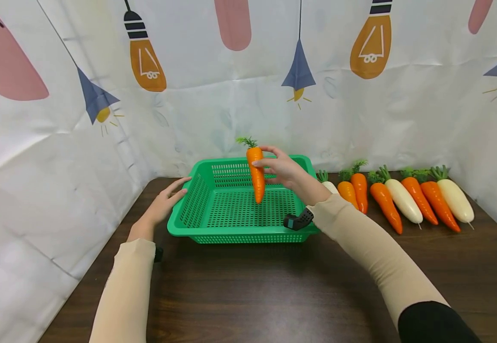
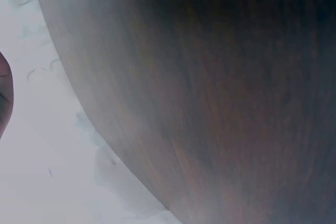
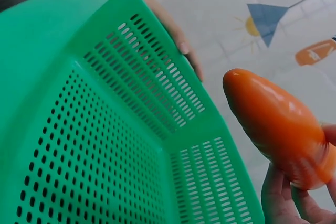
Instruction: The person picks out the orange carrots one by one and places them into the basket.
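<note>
An orange toy carrot (image 1: 257, 183) with a green leafy top hangs tip down over the green basket (image 1: 240, 232). My right hand (image 1: 286, 170) pinches its upper part between thumb and fingers. Seen from the right wrist, the carrot (image 3: 281, 124) points its tip toward the basket's far side. On the basket's left rim, my left hand (image 1: 163, 205) rests its fingertips, fingers fairly straight and spread. Inside the basket, only the bare perforated floor shows. The left wrist view takes in mostly brown tabletop, with a sliver of the hand (image 2: 5, 93) at its left edge.
To the right of the basket, several carrots (image 1: 386, 207) and white radishes (image 1: 404, 201) lie in a row on the dark wooden table (image 1: 248, 290). My right forearm partly hides the nearest ones. A patterned white cloth (image 1: 240, 114) hangs behind the table.
</note>
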Tool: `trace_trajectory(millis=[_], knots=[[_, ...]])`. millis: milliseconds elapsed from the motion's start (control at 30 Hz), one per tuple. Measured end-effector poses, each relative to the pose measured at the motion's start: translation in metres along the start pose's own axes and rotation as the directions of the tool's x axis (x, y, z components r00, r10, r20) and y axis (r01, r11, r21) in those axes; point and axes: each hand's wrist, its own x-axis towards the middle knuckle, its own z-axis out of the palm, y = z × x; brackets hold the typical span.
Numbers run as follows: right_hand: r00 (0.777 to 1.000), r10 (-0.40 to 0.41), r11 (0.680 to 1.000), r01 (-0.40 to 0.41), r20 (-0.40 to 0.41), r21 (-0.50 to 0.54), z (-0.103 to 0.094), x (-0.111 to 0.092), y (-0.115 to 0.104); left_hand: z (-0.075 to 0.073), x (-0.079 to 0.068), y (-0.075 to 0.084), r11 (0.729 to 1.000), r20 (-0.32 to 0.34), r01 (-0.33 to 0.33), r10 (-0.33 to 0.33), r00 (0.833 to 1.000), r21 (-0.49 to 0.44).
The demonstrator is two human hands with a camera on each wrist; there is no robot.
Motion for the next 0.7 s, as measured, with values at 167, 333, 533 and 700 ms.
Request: trace_trajectory(millis=[167, 333, 533, 700], knots=[[1.0, 0.007, 1.0, -0.007, -0.017, 0.012, 0.007, 0.006, 0.002, -0.001, 0.001, -0.001, 1.0, -0.002, 0.004, -0.004, 1.0, 0.0], [1.0, 0.01, 1.0, -0.01, -0.015, 0.001, 0.014, 0.012, 0.003, -0.001, 0.001, -0.002, 1.0, -0.005, 0.005, -0.005, 1.0, 0.009], [1.0, 0.017, 1.0, -0.017, -0.015, -0.001, 0.022, 0.02, 0.005, -0.001, 0.001, -0.001, 1.0, -0.003, 0.002, -0.002, 1.0, -0.002], [1.0, 0.024, 1.0, -0.024, -0.017, 0.002, 0.028, 0.026, 0.006, 0.0, -0.001, 0.001, 1.0, -0.003, -0.005, 0.005, 1.0, -0.006]])
